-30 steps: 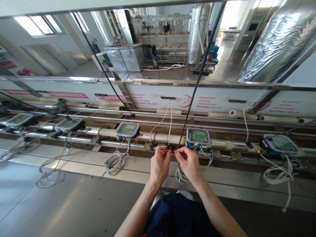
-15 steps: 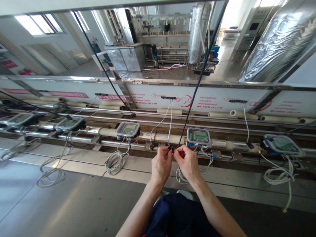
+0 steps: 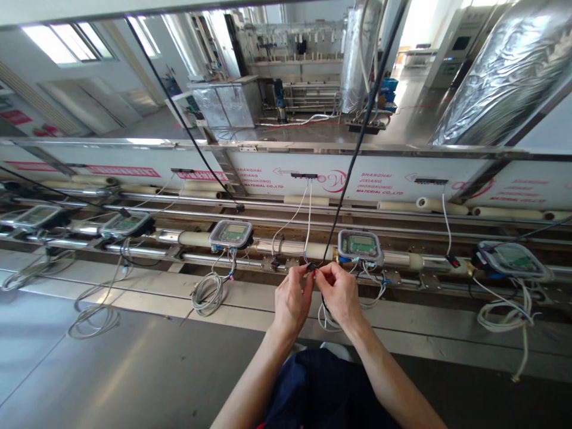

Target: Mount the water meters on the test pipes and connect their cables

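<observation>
A small black connector (image 3: 311,267) is pinched between the thumb and fingers of my left hand (image 3: 291,302). A white cable (image 3: 308,220) runs down to it from a black terminal strip (image 3: 304,176) on the panel behind. Fingertips of my right hand (image 3: 340,296) are pressed together right beside the connector. A tiny red bit shows at those fingertips, too small to name. One black cable (image 3: 353,164) slants down from above and ends behind the right hand. Just beyond that hand sits a clear-lidded meter (image 3: 360,245) with a green board.
Another meter (image 3: 231,234) stands to the left, with a coiled grey cable (image 3: 208,296) below it. To the right is one more meter (image 3: 509,260) with its own coil. Metal rails (image 3: 250,260) run across, and a steel ledge (image 3: 147,301) lies in front.
Both hands stay almost in place, fingertips still together at the connector. Less of the red bit shows between them now. The view has shifted very slightly.
</observation>
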The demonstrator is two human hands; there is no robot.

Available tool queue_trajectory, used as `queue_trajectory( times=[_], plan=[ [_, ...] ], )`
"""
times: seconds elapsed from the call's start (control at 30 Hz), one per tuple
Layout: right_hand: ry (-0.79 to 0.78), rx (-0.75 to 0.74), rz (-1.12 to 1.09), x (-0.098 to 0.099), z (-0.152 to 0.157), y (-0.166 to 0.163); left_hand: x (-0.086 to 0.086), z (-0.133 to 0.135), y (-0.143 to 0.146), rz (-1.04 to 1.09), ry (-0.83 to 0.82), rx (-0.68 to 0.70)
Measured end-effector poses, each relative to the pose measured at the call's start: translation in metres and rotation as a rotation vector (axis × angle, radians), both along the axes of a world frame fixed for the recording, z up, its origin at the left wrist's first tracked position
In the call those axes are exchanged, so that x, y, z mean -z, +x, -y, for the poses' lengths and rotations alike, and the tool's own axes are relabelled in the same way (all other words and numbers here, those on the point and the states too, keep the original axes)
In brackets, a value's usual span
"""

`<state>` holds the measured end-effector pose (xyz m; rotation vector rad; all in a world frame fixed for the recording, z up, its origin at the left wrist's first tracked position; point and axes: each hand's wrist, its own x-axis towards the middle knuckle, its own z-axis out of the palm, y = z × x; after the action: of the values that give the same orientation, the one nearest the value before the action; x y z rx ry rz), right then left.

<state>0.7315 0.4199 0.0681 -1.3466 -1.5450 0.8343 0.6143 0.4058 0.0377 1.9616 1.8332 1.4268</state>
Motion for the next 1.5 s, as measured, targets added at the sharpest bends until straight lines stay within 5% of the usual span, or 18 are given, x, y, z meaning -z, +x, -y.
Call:
queue_trajectory(
  times=[0.27,0.5,0.77,0.97,1.17,1.3,1.5],
  plan=[
    [-0.024,-0.071,0.107,0.038,-0.007,0.003,0.023,0.001,-0.006,0.102,-0.216,-0.001],
    [0.050,-0.169,0.254,0.083,-0.014,-0.009,0.036,0.031,-0.026,0.171,-0.346,-0.062],
    [0.140,-0.067,0.295,0.095,-0.004,-0.017,0.043,0.053,-0.061,0.209,-0.439,-0.040],
    [0.189,0.047,0.305,0.101,0.017,-0.065,0.052,0.070,-0.131,0.244,-0.428,-0.014],
    [-0.021,-0.110,0.216,0.114,0.047,-0.172,0.058,0.110,-0.241,0.287,-0.453,-0.032],
    [-0.106,-0.089,0.166,0.130,0.055,-0.235,0.059,0.136,-0.304,0.247,-0.509,-0.031],
    [-0.269,0.056,0.053,0.154,0.031,-0.270,0.065,0.145,-0.340,0.274,-0.576,0.000]
  ],
)
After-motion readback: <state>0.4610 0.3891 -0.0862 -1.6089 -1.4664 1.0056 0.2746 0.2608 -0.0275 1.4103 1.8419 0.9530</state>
